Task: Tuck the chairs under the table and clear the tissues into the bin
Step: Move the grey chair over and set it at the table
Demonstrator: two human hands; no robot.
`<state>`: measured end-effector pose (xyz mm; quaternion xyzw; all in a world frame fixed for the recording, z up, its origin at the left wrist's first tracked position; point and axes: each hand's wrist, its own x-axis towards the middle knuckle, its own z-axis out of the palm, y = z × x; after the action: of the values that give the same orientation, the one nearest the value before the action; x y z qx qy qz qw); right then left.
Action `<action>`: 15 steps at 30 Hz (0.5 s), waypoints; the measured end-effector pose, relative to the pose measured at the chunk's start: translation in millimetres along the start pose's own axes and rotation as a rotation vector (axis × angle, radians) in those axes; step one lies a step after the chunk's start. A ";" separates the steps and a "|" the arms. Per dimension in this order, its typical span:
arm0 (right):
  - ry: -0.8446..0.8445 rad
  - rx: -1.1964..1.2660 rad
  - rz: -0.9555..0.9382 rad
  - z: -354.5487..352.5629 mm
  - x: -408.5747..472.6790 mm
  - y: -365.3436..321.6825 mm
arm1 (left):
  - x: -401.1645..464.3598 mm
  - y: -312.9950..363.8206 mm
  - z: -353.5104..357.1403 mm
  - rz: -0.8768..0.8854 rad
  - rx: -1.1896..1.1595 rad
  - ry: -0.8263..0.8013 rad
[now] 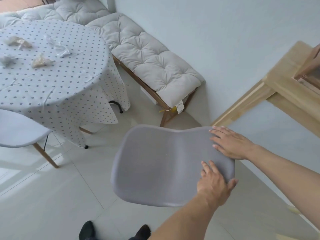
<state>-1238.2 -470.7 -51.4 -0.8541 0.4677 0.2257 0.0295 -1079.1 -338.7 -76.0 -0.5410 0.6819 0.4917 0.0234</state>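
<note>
A grey plastic chair (161, 163) stands on the tiled floor, a short way right of the round table (57, 87) with its dotted cloth. My left hand (213, 182) grips the near end of the chair's back rim, fingers on the front and thumb behind. My right hand (231, 143) lies over the far end of the same rim, fingers stretched across the shell and thumb hidden. Several crumpled tissues (42, 61) lie on the tabletop. A second, paler chair (19, 129) sits at the table's near left. No bin is in view.
A wooden bench with tufted grey cushions (147, 59) runs along the wall behind the table. A light wooden frame (277, 90) leans at the right wall. My dark shoes (88, 230) are on the tiles below the chair.
</note>
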 end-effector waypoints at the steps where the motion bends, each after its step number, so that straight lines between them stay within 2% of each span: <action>1: 0.003 -0.017 -0.023 1.6 2.2 3.2 | 4.4 5.1 1.8 0.012 0.013 -0.004; 7: 0.045 -0.018 -0.060 9.0 8.5 10.2 | 15.5 18.0 1.2 0.161 0.181 -0.017; 15: 0.007 0.044 -0.044 5.2 12.5 -2.2 | 0.9 2.6 -9.1 0.163 0.318 -0.086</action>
<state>-1232.5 -478.0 -61.6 -0.8642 0.4535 0.2118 0.0518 -1077.0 -345.8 -70.1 -0.4519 0.7910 0.4006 0.0982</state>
